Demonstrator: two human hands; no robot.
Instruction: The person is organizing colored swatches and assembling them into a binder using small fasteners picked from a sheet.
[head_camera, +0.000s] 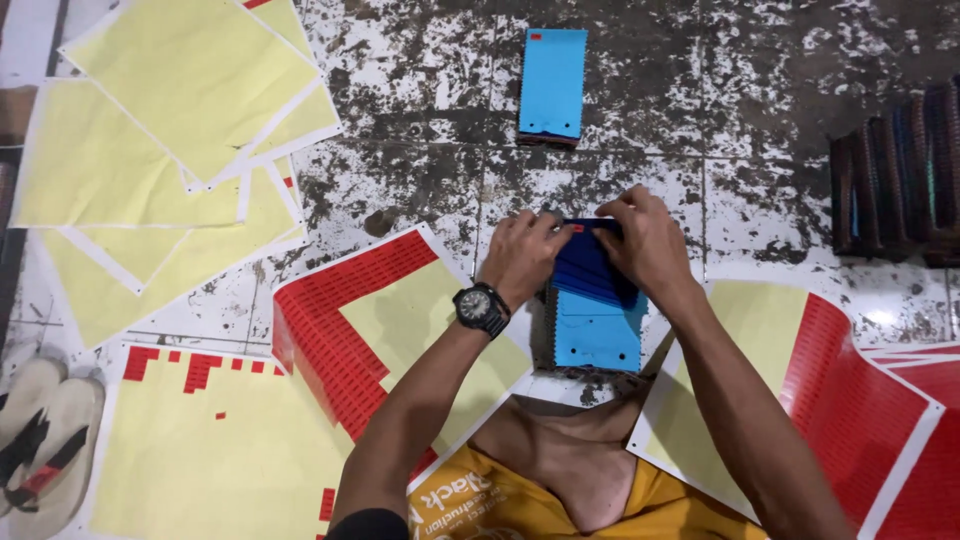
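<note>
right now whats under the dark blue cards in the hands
Under the dark blue cards, held by the left hand and right hand, lies a stack of light blue cards. Its near end shows; the far end is covered, as is the floor beneath.

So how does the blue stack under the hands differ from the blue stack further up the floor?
The near blue stack lies between the left hand and right hand, which lift and bend its darker blue top pieces; the far blue stack lies flat and untouched. The near one is partly covered by the hands, while the far one shows whole. Both are light blue rectangles with a small red mark, lying on the floor.
</note>
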